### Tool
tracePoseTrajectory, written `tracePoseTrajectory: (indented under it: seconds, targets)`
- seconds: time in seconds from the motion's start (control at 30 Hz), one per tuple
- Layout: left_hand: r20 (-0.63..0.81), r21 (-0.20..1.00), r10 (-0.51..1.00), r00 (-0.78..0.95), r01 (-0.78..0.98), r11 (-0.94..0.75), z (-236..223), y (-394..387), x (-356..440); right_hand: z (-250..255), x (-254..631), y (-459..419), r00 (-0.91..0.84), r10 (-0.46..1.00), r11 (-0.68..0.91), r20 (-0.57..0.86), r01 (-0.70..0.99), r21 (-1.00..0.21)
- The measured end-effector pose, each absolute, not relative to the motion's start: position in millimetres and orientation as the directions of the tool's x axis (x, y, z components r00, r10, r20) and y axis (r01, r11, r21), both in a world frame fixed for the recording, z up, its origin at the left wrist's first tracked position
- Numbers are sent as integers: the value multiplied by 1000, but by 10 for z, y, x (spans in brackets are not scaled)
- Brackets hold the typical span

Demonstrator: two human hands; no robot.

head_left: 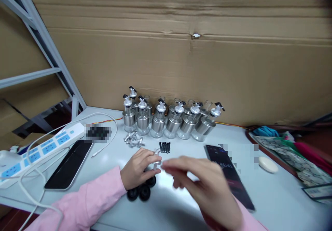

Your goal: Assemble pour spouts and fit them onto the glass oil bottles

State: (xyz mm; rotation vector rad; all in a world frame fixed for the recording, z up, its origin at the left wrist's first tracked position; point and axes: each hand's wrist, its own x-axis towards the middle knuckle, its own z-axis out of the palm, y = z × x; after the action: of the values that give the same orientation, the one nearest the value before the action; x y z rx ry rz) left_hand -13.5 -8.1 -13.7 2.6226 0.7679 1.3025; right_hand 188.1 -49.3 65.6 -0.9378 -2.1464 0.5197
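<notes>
Left hand [137, 169] has a small silvery spout piece [156, 163] pinched between thumb and fingers, held roughly upright over the white tabletop [282, 193], near the middle. Right hand [204, 186] is curled in close beside it, but it's pretty motion-blurred, so I can't tell if it's gripping or even touching the piece. Both arms are in wrinkly pink sleeves [103, 196].

Partly tucked under the left hand are some chunky round black caps [144, 192]. Just past the fingertips, skinny black levers [165, 147] lie in a neat little row, and left of those is a jumble of shiny metallic spouts [134, 139]. Behind that you've got clear glass bottles [158, 122] with smooth metal bands wrapped around their bodies. Front row all wear silvery, black-levered tops; several at the back have bare necks.

Farther out: a slim dark phone [233, 179] on the right, a flat black-screened device [70, 163] on the left beside a white power strip [55, 142] with blue panels, and creased brown cardboard [181, 68] as the backdrop, with one small ragged hole.
</notes>
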Motion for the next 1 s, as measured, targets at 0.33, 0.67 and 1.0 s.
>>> tracePoseTrajectory:
  seconds: [0.33,0.67,1.0]
  targets:
    - [685,334,502,528,385,-860,-125,-71,-148,128,2053,133,-318,940,208,-126,825,-525]
    - [665,344,514,541,388,-855,-147,-66,-151,64,1975,63,-294,937,154,-191,835,-529]
    - [650,355,528,547,396,-847,-157,-61,-164,45,1980,102,-216,967,81,-131,756,-650]
